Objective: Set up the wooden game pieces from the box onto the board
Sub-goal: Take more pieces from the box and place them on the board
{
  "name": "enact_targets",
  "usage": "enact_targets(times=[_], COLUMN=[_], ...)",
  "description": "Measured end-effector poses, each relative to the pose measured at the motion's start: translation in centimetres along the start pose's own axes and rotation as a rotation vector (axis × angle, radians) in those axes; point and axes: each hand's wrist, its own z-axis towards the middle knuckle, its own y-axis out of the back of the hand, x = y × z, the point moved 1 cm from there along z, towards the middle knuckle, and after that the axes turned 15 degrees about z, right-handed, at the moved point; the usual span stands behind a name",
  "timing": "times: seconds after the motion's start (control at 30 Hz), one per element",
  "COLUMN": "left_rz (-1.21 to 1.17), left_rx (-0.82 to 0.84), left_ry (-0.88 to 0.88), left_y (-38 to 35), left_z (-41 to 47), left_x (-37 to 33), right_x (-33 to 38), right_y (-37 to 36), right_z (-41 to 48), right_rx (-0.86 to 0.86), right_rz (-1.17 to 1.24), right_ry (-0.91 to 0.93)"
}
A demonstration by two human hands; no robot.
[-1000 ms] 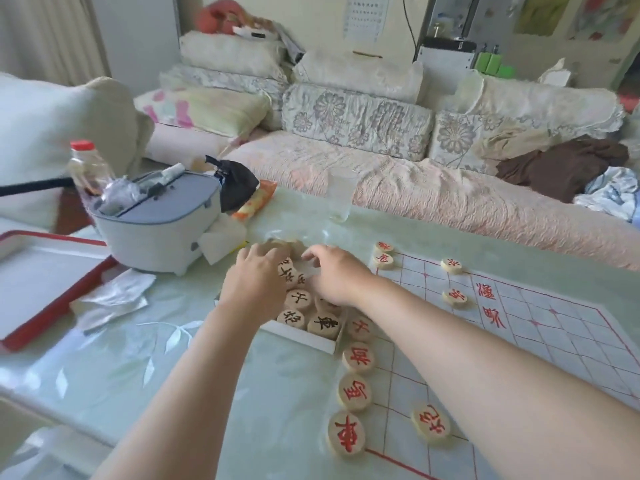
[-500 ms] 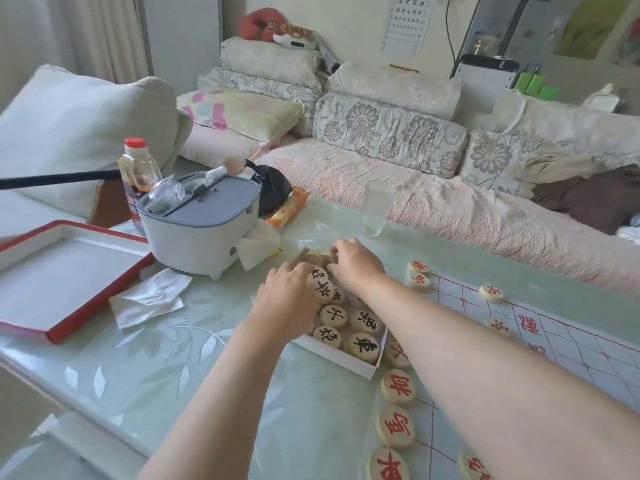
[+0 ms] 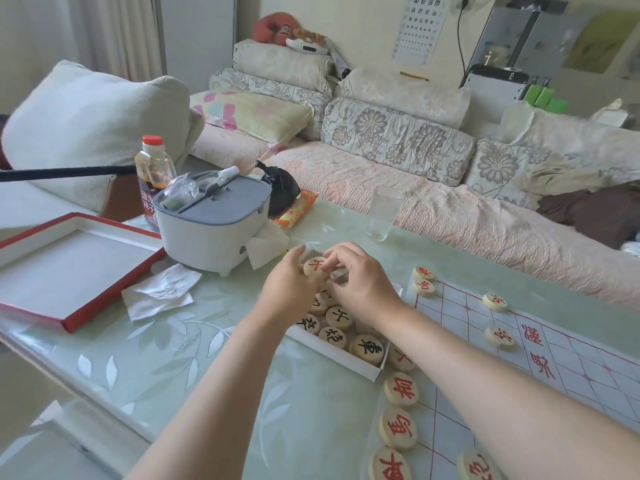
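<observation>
My left hand [image 3: 289, 292] holds a round wooden piece with a red character [image 3: 314, 266] lifted above the far end of the shallow white box [image 3: 332, 352]. My right hand [image 3: 360, 284] reaches across the box, its curled fingertips pinching the same piece's right edge. Several black-marked pieces [image 3: 366, 348] lie in the box, partly hidden by both hands. The white board with a red grid [image 3: 561, 372] lies to the right. Several red-marked pieces [image 3: 401, 393] stand along its near left edge, and others [image 3: 495, 301] sit further along.
On the glass-topped table a grey-lidded white container [image 3: 214, 225] stands left of the box, with crumpled tissue [image 3: 159, 292] and a red-rimmed box lid [image 3: 65, 268] beyond. A drinking glass [image 3: 382, 213] stands behind the hands. A cushioned sofa runs along the far side.
Both hands were down among the pieces at the box's far end; now they have lifted a red-marked piece clear of it. The camera has shifted, so the table appears further right.
</observation>
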Motion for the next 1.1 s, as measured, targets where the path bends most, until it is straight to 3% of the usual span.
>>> enact_targets(times=[0.23, 0.4, 0.67, 0.87, 1.1], left_rz=[-0.102, 0.186, 0.252, 0.264, 0.267], left_rx=[-0.067, -0.187, -0.187, -0.162, -0.182], left_ry=[0.080, 0.046, 0.008, -0.006, -0.029], left_y=[1.5, 3.1, 3.2, 3.1, 2.6], left_z=[-0.3, -0.2, 0.4, 0.7, 0.8], left_x=[1.0, 1.9, 3.0, 3.3, 2.9], right_x=[1.1, 0.2, -1.7, -3.2, -1.1], right_y=[-0.4, -0.4, -3.1, -4.5, -3.0], right_z=[0.6, 2.8, 6.6, 7.5, 5.5], right_rx=[-0.022, 0.028, 0.197, 0.047, -0.059], right_rz=[0.056, -0.176, -0.439, -0.322, -0.008], right_ry=[-0.031, -0.319, -0.635, -0.754, -0.603])
